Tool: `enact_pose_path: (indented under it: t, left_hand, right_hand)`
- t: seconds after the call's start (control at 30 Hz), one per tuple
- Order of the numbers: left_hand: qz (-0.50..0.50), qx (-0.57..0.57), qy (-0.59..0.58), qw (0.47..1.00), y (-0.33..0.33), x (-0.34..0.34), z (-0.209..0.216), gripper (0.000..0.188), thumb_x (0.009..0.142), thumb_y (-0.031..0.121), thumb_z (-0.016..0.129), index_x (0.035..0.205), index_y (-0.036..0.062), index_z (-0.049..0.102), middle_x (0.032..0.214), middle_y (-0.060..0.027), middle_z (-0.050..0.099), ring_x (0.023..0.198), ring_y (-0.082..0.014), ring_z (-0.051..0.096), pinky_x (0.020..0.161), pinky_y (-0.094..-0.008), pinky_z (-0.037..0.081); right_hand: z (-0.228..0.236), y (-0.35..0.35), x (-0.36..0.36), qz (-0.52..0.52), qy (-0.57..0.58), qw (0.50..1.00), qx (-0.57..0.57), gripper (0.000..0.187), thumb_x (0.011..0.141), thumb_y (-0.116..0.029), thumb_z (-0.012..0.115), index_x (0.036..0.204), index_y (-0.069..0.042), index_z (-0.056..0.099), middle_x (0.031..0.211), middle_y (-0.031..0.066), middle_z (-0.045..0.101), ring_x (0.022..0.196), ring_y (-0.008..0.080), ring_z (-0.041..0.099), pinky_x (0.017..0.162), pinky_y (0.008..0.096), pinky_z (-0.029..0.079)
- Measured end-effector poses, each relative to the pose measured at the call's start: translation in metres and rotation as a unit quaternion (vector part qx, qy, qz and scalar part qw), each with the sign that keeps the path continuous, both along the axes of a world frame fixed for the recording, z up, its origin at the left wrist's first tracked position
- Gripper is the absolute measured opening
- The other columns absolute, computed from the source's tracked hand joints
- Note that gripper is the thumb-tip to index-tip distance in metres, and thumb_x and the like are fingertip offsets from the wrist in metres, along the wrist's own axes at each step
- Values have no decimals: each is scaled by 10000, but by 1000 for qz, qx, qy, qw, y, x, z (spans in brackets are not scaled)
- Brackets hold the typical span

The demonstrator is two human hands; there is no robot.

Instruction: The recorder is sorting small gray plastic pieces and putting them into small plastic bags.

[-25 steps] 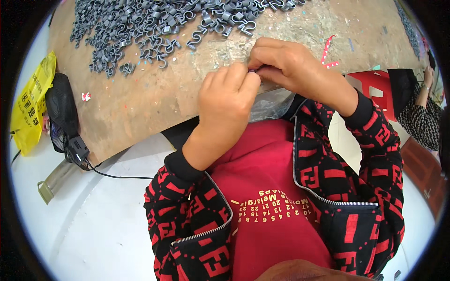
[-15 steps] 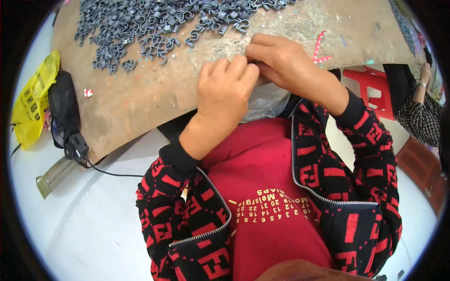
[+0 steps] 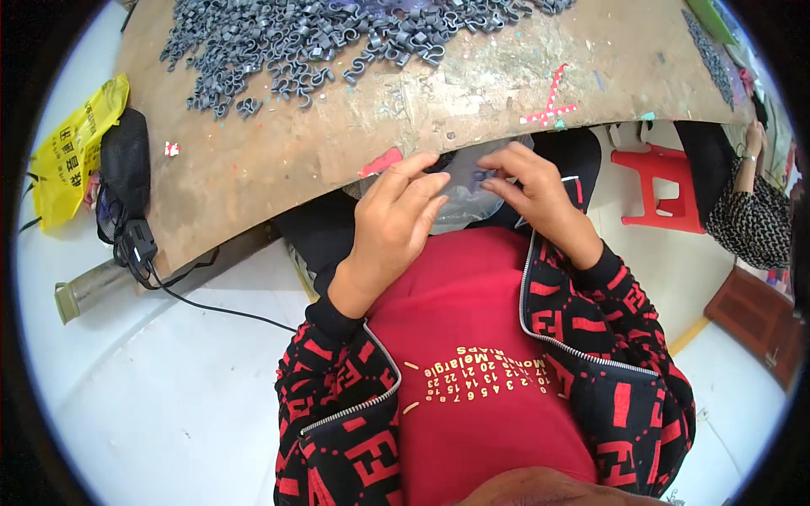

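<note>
Both hands are just off the near edge of the table, over a clear plastic bag (image 3: 466, 202) on my lap. My left hand (image 3: 390, 215) is open, its fingers stretched forward and apart, with nothing visible between them. Facing it, my right hand (image 3: 540, 192) pinches a small dark grey plastic piece (image 3: 482, 175) between thumb and fingers; its exact shape is too small to make out. A large pile of grey S-shaped plastic clips (image 3: 287, 51) covers the far left and middle of the table.
The worn brown table (image 3: 253, 169) carries red dotted tape strips (image 3: 553, 110) and a red scrap (image 3: 381, 162) at its edge. A yellow bag (image 3: 76, 160) and black cable adapter (image 3: 135, 242) hang at the left. A red stool (image 3: 662, 181) and another person's arm (image 3: 747, 160) are right.
My hands have come down from the tabletop to over my lap and moved apart. The left fingers have opened. The red scrap at the edge has come into view.
</note>
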State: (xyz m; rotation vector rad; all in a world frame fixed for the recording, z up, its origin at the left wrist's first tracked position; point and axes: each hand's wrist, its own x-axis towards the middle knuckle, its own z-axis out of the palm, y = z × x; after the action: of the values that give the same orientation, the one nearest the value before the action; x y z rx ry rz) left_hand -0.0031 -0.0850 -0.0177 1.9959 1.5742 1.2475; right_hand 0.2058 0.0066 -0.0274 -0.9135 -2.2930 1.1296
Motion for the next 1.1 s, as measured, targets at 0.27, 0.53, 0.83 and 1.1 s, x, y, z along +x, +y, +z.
enact_pose_path:
  t: [0.27,0.53,0.83,1.1]
  left_hand:
    - [2,-2,-20,1000,5,4,6,263,755,-30,671,1009,29,635,1071,-147,633,876,-288,642,734,-327,514]
    - [44,39,-6,998,26,-18,19,272,747,-3,666,1010,41,613,1030,-140,618,885,-325,618,738,-374,506]
    - [106,120,84,984,136,-55,23,190,776,68,649,963,56,620,936,-114,622,842,-314,616,722,-390,498]
    - [192,97,236,948,202,-48,9,160,797,178,660,926,88,633,869,-91,635,796,-300,625,685,-399,497]
  right_hand:
    - [39,45,-40,50,23,990,127,154,826,-46,628,979,-26,639,871,104,600,795,242,597,698,321,470]
    - [11,115,-76,24,5,962,272,98,819,-63,616,916,-48,616,870,105,571,823,302,587,703,349,474]
    - [14,81,-61,-36,54,992,110,118,824,-61,614,926,-10,584,839,70,570,740,167,570,660,279,458]
    - [7,68,-57,-69,96,987,110,309,809,-38,582,1114,-65,627,830,43,538,673,116,514,612,246,422]
